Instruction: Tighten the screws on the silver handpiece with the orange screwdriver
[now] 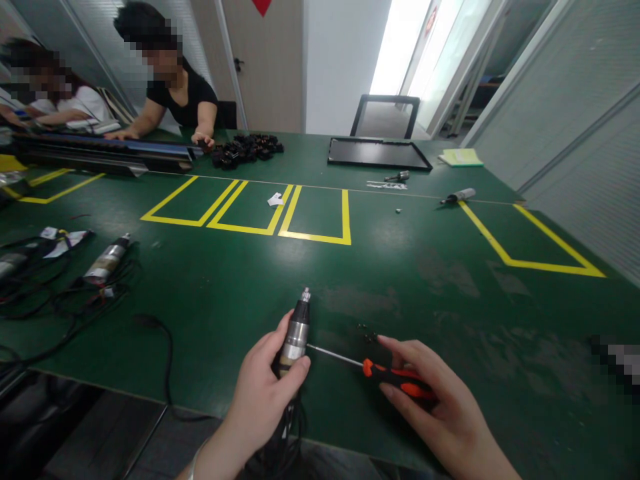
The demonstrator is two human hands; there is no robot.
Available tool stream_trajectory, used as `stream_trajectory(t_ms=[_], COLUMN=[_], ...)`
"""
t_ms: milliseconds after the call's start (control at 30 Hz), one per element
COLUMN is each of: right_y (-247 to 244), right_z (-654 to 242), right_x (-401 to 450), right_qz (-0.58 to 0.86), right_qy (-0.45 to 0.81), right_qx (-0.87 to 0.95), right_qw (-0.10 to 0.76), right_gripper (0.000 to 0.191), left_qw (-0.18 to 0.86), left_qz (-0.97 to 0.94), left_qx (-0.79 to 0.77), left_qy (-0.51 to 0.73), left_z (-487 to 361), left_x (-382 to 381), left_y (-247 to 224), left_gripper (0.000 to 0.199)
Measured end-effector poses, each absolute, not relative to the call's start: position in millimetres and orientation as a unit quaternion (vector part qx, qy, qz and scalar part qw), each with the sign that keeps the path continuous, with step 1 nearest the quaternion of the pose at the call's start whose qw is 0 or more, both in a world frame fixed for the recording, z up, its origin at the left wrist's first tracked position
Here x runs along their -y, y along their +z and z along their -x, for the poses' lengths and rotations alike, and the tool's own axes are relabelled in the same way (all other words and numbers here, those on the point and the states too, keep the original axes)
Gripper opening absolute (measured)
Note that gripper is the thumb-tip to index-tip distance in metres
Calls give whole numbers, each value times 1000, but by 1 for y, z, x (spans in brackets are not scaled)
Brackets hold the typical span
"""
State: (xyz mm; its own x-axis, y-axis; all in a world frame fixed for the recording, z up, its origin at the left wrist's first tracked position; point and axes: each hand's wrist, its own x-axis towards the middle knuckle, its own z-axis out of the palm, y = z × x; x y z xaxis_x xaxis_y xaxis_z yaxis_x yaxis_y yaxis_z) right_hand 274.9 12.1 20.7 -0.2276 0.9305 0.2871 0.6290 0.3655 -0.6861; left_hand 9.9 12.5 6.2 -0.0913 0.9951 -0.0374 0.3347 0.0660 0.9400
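Observation:
My left hand [270,387] is closed around an electric screwdriver [296,339], a metal and black cylinder with its nose pointing away from me and its cable hanging over the table's near edge. My right hand [435,400] grips a screwdriver [397,379] by its red and black handle. The thin shaft points left, and its tip meets or nearly meets the side of the electric screwdriver's metal body; actual contact cannot be made out. Several small black screws [369,333] lie on the green table [210,300] just beyond my right fingertips.
Another electric screwdriver [107,259] lies among tangled cables [65,300] at left. Yellow tape outlines [315,236] mark the table. Farther back are a black pile of parts [247,151], a black frame panel [377,153] and a grey-handled tool [459,195]. Two people sit at the far left.

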Motion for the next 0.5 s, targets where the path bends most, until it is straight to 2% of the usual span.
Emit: stream_trajectory(t_ms=[300, 500], right_y=[22, 21], right_z=[-274, -275], right_x=[-12, -11], right_qz=[550, 538], right_qy=[324, 286], right_qx=[720, 736], right_qw=[271, 294], right_gripper=[47, 43], left_qw=[395, 399], left_qz=[-541, -536], left_qx=[-616, -616], left_qy=[415, 417], left_z=[-10, -11], left_x=[-13, -13], left_y=[7, 5], left_gripper=[61, 61])
